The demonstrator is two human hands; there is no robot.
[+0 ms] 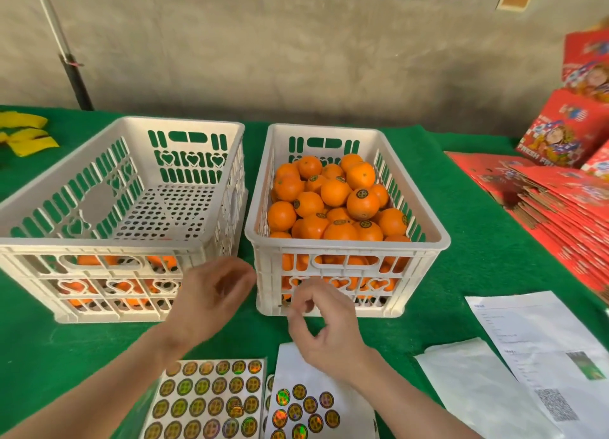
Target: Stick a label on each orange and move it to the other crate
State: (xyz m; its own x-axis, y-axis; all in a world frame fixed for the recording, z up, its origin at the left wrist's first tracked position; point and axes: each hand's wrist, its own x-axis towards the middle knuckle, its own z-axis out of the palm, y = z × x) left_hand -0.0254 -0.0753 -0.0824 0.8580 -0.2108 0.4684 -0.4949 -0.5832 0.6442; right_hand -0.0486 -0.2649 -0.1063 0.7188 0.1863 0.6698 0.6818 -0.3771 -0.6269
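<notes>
The right white crate [428, 241] is heaped with oranges [333, 193], many with a round dark label on the skin. The left white crate [29, 241] holds only a few oranges [123, 287] at its near end, seen through the slotted wall. My left hand [214, 295] hovers in front of the gap between the crates, its fingers loosely curled and holding nothing. Just in front of the right crate, my right hand [324, 326] pinches thumb and forefinger together on what looks like a small label, blurred. Two label sheets [211, 395] [306, 405] lie under my forearms.
Green cloth [478, 274] covers the table. Printed papers [540, 343] and a white bag [468, 379] lie at the near right. Stacks of flat red cartons [560, 204] fill the right side. Yellow pieces [26, 132] lie at the far left, with a grey wall behind.
</notes>
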